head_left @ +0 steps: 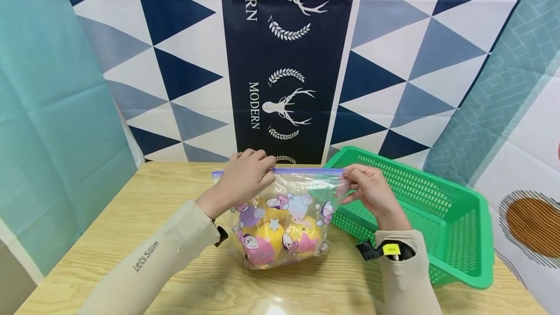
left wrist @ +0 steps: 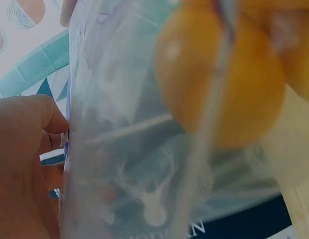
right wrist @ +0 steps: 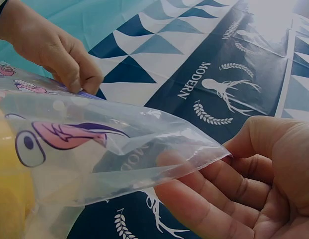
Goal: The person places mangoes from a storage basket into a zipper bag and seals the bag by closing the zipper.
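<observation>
A clear zip bag printed with pink and purple cartoon figures stands on the wooden table, its purple zip strip along the top. Inside are several round yellow-orange fruits, partly hidden by the print. My left hand pinches the zip strip left of its middle, thumb and fingers on either side. At the right end of the strip, my right hand pinches the bag's top corner between thumb and forefinger, the other fingers loosely bent behind the plastic in the right wrist view.
A green plastic basket with perforated walls sits on the right side of the table, just behind my right forearm. A patterned cloth with triangles and deer heads hangs at the table's back edge.
</observation>
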`<state>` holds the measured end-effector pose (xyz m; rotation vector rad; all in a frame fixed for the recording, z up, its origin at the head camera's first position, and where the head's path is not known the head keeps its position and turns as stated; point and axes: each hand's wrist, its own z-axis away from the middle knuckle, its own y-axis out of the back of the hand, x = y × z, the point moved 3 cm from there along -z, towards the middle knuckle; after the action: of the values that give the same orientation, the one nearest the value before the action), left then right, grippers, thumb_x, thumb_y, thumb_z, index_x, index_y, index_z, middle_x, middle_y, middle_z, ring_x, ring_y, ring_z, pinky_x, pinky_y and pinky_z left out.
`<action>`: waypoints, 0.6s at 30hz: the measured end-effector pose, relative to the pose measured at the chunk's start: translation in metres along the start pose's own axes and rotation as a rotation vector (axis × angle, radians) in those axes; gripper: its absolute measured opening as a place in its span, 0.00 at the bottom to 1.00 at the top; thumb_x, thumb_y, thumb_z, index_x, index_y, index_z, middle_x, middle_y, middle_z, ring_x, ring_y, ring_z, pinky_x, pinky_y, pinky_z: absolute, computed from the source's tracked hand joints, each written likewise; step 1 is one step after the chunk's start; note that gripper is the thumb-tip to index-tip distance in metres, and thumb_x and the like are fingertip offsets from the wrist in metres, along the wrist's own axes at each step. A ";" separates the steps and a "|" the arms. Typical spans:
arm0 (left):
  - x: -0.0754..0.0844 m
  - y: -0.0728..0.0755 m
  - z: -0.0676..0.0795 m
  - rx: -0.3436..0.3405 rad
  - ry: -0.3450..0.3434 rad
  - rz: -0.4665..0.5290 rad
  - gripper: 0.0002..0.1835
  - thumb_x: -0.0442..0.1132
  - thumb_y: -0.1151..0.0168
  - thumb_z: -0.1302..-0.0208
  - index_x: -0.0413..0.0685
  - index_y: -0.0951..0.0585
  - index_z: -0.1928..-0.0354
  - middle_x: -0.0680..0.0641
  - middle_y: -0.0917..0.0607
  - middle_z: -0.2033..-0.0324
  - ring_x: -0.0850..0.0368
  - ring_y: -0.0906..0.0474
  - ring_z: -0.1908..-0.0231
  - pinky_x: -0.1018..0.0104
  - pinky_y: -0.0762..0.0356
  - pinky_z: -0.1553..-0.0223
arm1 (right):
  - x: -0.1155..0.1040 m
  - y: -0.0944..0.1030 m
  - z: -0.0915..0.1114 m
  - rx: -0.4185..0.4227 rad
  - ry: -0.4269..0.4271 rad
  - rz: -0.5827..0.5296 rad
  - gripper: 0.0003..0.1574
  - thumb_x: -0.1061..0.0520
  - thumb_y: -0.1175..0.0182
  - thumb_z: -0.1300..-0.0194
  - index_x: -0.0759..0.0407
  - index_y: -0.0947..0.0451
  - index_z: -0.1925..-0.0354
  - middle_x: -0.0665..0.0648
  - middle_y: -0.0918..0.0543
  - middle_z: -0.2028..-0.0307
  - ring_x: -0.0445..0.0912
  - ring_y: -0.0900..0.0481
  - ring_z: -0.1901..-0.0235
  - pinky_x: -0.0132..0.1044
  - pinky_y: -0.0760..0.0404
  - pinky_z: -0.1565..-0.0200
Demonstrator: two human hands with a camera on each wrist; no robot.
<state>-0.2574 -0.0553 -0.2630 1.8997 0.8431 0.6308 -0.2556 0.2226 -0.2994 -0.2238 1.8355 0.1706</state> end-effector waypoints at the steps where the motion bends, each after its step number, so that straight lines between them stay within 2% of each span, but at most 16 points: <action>1: -0.001 0.000 0.001 -0.002 0.009 -0.001 0.16 0.43 0.53 0.29 0.51 0.18 0.50 0.49 0.19 0.57 0.44 0.25 0.46 0.41 0.29 0.45 | 0.000 0.000 0.000 0.001 -0.002 0.002 0.21 0.64 0.53 0.26 0.54 0.17 0.69 0.54 0.15 0.76 0.45 0.15 0.78 0.39 0.15 0.76; 9: -0.006 0.000 0.005 -0.024 0.038 0.002 0.17 0.45 0.54 0.29 0.50 0.18 0.49 0.48 0.19 0.57 0.44 0.26 0.46 0.40 0.29 0.46 | 0.000 0.002 0.001 -0.002 -0.008 -0.006 0.20 0.63 0.52 0.25 0.54 0.16 0.69 0.54 0.16 0.76 0.45 0.15 0.77 0.38 0.15 0.77; 18: -0.012 0.003 0.009 0.009 0.049 -0.019 0.14 0.44 0.52 0.30 0.51 0.18 0.53 0.48 0.19 0.59 0.43 0.25 0.47 0.40 0.27 0.47 | 0.000 0.006 0.003 -0.002 -0.021 0.004 0.21 0.63 0.52 0.25 0.53 0.16 0.70 0.54 0.16 0.78 0.44 0.15 0.78 0.39 0.15 0.76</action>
<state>-0.2573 -0.0707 -0.2653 1.8888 0.8956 0.6659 -0.2546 0.2289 -0.2999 -0.2194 1.8148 0.1767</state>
